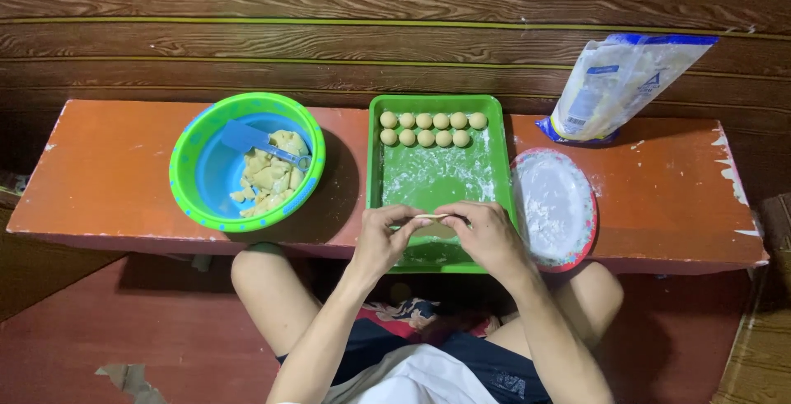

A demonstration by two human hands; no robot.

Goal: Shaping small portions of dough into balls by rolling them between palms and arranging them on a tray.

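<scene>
My left hand (384, 239) and my right hand (486, 233) meet over the near end of a green tray (498, 165). Together they pinch a small flat piece of pale dough (432, 218) between the fingertips. Several round dough balls (432, 129) lie in two rows at the tray's far end, on a dusting of flour. A green and blue bowl (191, 175) to the left holds torn dough chunks (268, 178) and a blue scraper (247, 136).
A floured round plate with a red rim (554, 206) sits right of the tray. A plastic flour bag (620, 83) leans against the wooden wall at the back right. Everything rests on a low orange-red bench (107, 165); my knees are below it.
</scene>
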